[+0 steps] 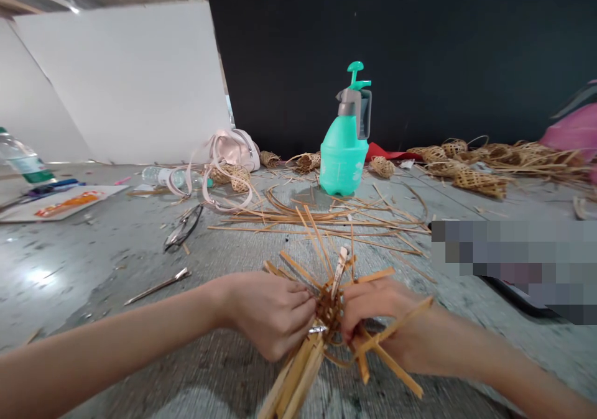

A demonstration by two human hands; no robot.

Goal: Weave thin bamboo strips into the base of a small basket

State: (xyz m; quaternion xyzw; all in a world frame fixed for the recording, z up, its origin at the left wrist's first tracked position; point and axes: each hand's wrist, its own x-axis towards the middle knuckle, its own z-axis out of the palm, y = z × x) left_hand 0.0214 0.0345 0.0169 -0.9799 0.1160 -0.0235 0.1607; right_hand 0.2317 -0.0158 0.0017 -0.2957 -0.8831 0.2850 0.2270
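Note:
A small weave of tan bamboo strips [330,310] stands between my hands, its loose ends fanning out on all sides. My left hand [275,313] is closed at its left side, fingers curled and pinching; the fingertips are partly hidden. On the other side my right hand [377,310] curls its fingers around the weave's edge, with strip ends sticking out below the palm. A pale, worn clip [340,270] rises from the top of the weave. Near my left fingers a shiny metal clip [318,329] touches it. Thicker strips [298,375] run from the weave toward me.
Loose strips [321,219] lie across the table beyond my hands. Behind them stands a green spray bottle [344,158]. An awl-like tool [158,286] and glasses [184,227] lie left. Woven pieces [478,181] pile up at the back right; a pink bag [233,148] sits back left.

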